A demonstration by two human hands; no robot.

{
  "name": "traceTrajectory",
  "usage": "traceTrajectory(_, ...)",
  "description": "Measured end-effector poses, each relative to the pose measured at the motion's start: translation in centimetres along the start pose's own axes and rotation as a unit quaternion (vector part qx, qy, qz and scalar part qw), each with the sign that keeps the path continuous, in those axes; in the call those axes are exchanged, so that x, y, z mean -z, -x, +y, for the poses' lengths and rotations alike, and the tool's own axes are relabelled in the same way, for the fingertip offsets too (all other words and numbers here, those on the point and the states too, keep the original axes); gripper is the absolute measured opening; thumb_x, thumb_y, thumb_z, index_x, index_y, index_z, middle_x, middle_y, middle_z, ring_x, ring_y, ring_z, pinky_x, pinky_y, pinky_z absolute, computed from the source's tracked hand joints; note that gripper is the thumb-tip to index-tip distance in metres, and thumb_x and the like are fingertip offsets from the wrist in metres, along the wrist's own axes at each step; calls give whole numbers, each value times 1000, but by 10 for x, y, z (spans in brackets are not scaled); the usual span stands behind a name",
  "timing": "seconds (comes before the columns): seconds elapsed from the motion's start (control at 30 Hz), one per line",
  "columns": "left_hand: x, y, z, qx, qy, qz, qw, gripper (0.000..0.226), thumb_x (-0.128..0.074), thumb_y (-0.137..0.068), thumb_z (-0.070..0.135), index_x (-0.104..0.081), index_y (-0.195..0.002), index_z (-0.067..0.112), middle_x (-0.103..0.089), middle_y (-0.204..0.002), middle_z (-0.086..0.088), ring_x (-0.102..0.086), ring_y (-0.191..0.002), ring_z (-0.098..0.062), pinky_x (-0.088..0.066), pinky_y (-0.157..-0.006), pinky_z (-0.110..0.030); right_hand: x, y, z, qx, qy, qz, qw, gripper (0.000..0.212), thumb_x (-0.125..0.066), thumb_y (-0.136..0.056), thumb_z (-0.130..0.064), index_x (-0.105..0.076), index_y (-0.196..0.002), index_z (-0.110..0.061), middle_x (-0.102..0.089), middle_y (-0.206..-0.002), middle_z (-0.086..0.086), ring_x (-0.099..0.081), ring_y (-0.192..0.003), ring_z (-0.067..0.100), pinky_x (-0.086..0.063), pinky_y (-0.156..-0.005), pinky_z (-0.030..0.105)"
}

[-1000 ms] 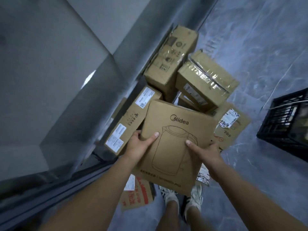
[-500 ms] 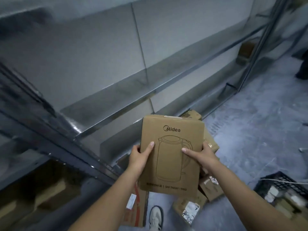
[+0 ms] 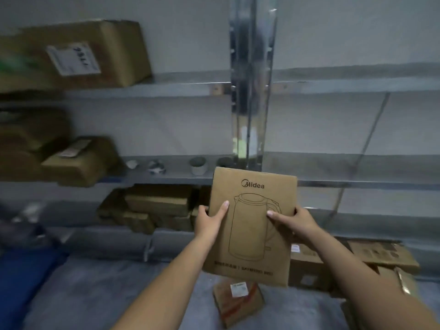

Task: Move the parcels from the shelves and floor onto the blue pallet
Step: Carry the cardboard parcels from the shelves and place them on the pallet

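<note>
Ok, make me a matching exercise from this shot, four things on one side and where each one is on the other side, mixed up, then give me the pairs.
Things:
1. Midea kettle box
2. box with the handwritten label
3. small grey pot
4. red-striped box

Places:
A. on the floor
B. on the upper shelf
C. gripped between the left hand and the right hand
D. on the middle shelf

Pairs: 1-C, 2-B, 3-D, 4-A.
</note>
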State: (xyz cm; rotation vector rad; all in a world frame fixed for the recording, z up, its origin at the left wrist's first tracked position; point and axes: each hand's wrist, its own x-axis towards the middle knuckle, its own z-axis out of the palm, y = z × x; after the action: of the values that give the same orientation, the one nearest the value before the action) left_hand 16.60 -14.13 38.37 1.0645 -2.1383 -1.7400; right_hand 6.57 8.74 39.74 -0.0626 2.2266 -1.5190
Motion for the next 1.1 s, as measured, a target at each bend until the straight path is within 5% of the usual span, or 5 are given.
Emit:
traceTrajectory(0.2,184,-8,-43,43,58,142,987,72,-70,-75,65,-49,-120,12,-61,-118,-7,-60,-106,-26,-50,-94,-43,-180,-1,-79,67,60,-126,988,84,-86,-62,-50,-47,-129,-20,-58,-112,-5,-57,-99,18,-48,-62,26)
traceTrajectory(0.4,376,22,-103,67,86,265,958,69,-66,-75,69,-50,-116,15,-62,-113,-3,-59,-88,-11,-45,-63,-25,-384,38,-150,128,91,-282,947,81,-87,-57,-48,-52,-125,-23,-62,-110,-7,-60,-96,13,-54,-65,26)
traceTrajectory(0.57,503,50,-153,86,108,357,924,74,-65,-76,68,-48,-124,15,-61,-120,-3,-60,-104,-20,-52,-90,-41,-535,83,-179,164,125,-350,914,79,-87,-58,-51,-53,-124,-24,-62,-119,-2,-59,-107,21,-54,-86,43)
traceTrajectory(0.83,612,63,-207,69,143,417,895,72,-66,-81,62,-47,-140,26,-59,-132,4,-57,-115,-15,-48,-100,-39,-678,122,-205,196,190,-434,858,90,-84,-61,-54,-46,-135,-21,-56,-129,2,-54,-119,27,-49,-97,52)
traceTrajectory(1.1,690,1,-232,108,163,463,865,69,-64,-81,62,-46,-140,31,-60,-126,9,-57,-113,-15,-48,-98,-38,-803,81,-249,205,186,-506,817,87,-86,-53,-58,-52,-127,-27,-62,-118,-7,-59,-101,10,-52,-79,32)
